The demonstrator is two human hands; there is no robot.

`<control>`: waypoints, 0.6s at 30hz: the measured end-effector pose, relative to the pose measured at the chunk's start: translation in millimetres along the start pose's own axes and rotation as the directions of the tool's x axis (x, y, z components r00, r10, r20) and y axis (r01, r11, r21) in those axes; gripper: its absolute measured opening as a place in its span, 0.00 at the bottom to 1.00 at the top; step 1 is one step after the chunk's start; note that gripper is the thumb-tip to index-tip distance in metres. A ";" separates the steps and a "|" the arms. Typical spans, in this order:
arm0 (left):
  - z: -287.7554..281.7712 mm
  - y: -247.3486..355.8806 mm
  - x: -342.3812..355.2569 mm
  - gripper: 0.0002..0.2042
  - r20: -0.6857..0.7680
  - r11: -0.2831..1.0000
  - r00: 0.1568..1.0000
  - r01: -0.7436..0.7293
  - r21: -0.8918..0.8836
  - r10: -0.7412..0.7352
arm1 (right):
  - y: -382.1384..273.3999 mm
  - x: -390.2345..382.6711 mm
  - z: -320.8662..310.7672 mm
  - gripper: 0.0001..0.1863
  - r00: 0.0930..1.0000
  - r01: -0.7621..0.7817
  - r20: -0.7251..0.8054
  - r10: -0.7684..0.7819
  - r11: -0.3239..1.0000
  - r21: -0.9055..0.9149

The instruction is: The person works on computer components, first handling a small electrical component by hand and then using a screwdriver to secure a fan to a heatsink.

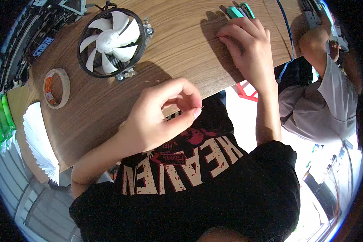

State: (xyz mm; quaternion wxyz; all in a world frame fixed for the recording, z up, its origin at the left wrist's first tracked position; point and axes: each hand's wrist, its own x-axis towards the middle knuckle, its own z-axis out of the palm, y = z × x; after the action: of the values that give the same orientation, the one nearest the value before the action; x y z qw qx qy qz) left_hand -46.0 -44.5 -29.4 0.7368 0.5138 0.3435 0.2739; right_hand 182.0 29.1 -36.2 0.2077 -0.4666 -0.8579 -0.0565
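In front of my chest, near the table's edge, my left hand [159, 113] is raised with thumb and index fingertip pressed together. Whatever sits in that pinch, if anything, is too small to make out. My right hand [248, 50] hovers farther off over the table, fingers loosely bent and apart, with no object seen in it. Just beyond its knuckles lies a small hand tool with teal handles [234, 12], partly covered by the hand. To the left stands a cooling fan [108, 42] with white blades, a black round frame and metal screws at its side.
A roll of tape [61, 88] rests on the wooden table [181, 44] at left, beside fanned white paper [39, 139] and a green packet [2, 121]. A blue cable [286, 28] hangs over the right edge. Another person in grey [318, 105] sits at the right.
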 end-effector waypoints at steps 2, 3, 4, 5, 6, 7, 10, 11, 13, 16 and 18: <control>-1.8 0.5 2.6 0.05 -0.010 1.000 1.000 0.003 0.010 -0.003 | -7.7 3.7 -4.0 0.04 0.989 -0.040 0.139 0.044 0.999 -0.035; -2.5 1.1 3.7 0.05 -0.021 1.000 0.999 -0.025 0.011 0.025 | -7.1 3.1 -2.8 0.04 0.989 -0.044 0.139 0.048 0.999 -0.031; -3.1 2.2 4.9 0.05 -0.032 0.998 0.998 -0.053 0.013 0.054 | -5.8 2.6 -0.8 0.05 0.985 -0.023 0.171 0.038 0.996 -0.089; -5.1 4.2 5.1 0.04 -0.025 0.998 0.999 -0.042 0.053 0.043 | -7.1 0.1 2.2 0.05 0.978 -0.004 0.208 0.034 0.990 -0.144; -6.3 5.3 6.2 0.04 -0.019 0.998 0.999 -0.032 0.051 0.033 | -9.2 -1.1 2.0 0.05 0.976 -0.013 0.213 0.044 0.990 -0.141; -6.8 5.9 8.0 0.04 -0.051 0.998 0.998 -0.043 0.043 0.045 | -11.0 -0.5 -0.2 0.05 0.983 0.000 0.182 0.018 0.995 -0.100; -7.0 1.7 12.4 0.03 -0.085 0.994 0.991 -0.104 0.046 0.107 | -14.4 -9.2 -8.0 0.06 0.992 0.016 0.122 -0.022 0.999 0.050; -7.3 3.0 13.9 0.03 -0.117 0.993 0.988 -0.095 0.068 0.102 | -21.2 -15.5 -16.4 0.06 0.987 -0.135 0.126 0.101 0.946 0.296; -1.5 3.8 16.3 0.05 -0.190 0.990 0.976 -0.124 -0.067 0.109 | -27.8 -27.0 -14.4 0.07 0.963 -0.255 0.115 0.244 0.678 0.689; -3.0 7.4 21.5 0.06 -0.173 0.988 0.980 -0.118 -0.097 0.100 | -47.1 -33.1 -11.1 0.06 0.859 -0.366 0.212 0.466 0.269 0.891; -3.4 7.4 22.3 0.07 -0.146 0.987 0.981 -0.137 -0.079 0.124 | -50.3 -37.4 -5.2 0.11 0.879 -0.330 0.211 0.428 0.225 0.917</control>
State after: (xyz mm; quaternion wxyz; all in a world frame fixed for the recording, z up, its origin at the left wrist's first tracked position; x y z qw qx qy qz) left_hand -35.3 -23.3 -28.2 0.7135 0.4813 0.3475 0.3722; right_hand 160.0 -29.5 -42.0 0.4802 -0.4512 -0.5808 0.4780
